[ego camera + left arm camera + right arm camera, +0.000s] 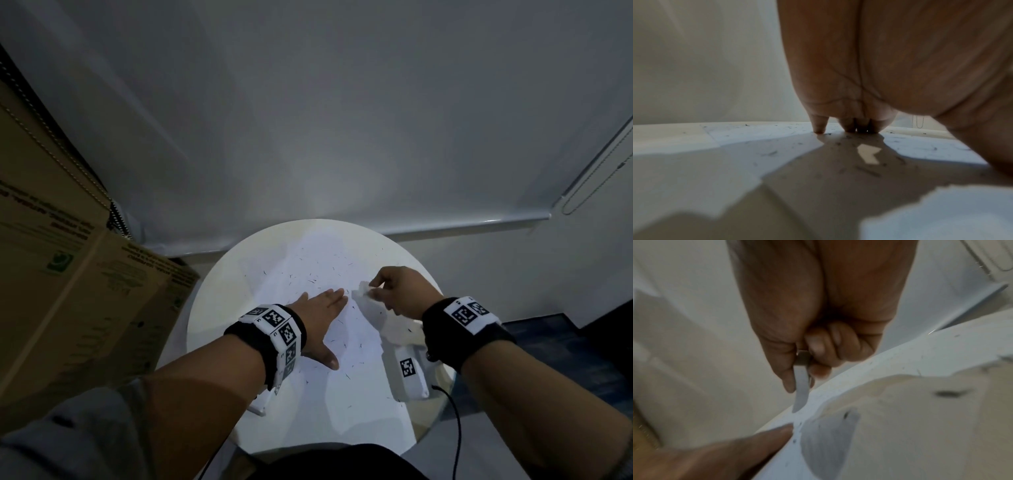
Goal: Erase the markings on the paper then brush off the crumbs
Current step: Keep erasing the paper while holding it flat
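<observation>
- The paper (342,387) lay on the round table (205,329), just in front of me. As far as I could tell white on white, its long axis ran away from me toward the wall. Its right edge was curled up off the table under my right wrist.
- My left hand (318,308) lay flat on the paper, fingers straight and together and thumb spread toward me. It held nothing and only pinned the sheet down.
- My right hand (400,291) was just beside those fingertips, thumb and fingers pinched round a small white piece that I took for the eraser (363,289).
- In the right wrist view the eraser (801,386) showed as a thin strip. Its long axis ran down out of my fingers, and its free end pointed at the paper, close to my left fingertip (777,433).
- Crumbs (311,281) were scattered over the sheet, thickest beyond my hands, and I could make out no clear markings. I judged the erasing to be at or near its end.
- The next move called for checking the spot between my hands, then sweeping the crumbs outward with a light flat stroke while the left hand kept the paper from sliding or creasing.
</observation>
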{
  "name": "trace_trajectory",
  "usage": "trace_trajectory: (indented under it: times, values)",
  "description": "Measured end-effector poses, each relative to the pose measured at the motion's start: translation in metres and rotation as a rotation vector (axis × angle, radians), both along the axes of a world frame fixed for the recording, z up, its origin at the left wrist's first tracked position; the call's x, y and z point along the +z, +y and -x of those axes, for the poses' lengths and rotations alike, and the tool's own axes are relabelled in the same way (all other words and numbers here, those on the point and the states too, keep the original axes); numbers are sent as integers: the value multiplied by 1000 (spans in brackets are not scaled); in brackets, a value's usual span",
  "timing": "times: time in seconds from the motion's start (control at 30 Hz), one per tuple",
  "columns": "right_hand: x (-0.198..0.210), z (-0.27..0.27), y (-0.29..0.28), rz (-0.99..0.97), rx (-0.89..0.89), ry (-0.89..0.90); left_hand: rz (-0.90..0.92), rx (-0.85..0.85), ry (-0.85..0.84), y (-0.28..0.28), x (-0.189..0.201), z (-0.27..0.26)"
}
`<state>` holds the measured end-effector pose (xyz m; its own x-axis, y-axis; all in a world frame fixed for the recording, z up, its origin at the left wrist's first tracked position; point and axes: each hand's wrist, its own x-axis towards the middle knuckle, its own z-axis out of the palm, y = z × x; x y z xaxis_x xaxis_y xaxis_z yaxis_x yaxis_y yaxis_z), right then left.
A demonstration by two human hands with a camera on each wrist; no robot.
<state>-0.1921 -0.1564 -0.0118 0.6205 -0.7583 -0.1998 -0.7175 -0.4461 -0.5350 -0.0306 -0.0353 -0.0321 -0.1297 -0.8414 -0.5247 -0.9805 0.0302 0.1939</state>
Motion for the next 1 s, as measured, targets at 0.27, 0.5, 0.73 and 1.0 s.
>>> trace_trajectory:
  times: [0.27, 0.5, 0.73, 1.0]
  values:
    - [-2, -8, 7, -4, 159, 147, 7, -7, -10, -1, 1, 1]
    - [0, -1, 22, -25, 407, 271, 6, -13, -26, -1, 0, 1]
    - [1, -11, 10, 120, 291, 216, 7, -17, -21, -2, 1, 0]
    - [4, -16, 16, 70, 355, 269, 6, -8, -19, -2, 1, 0]
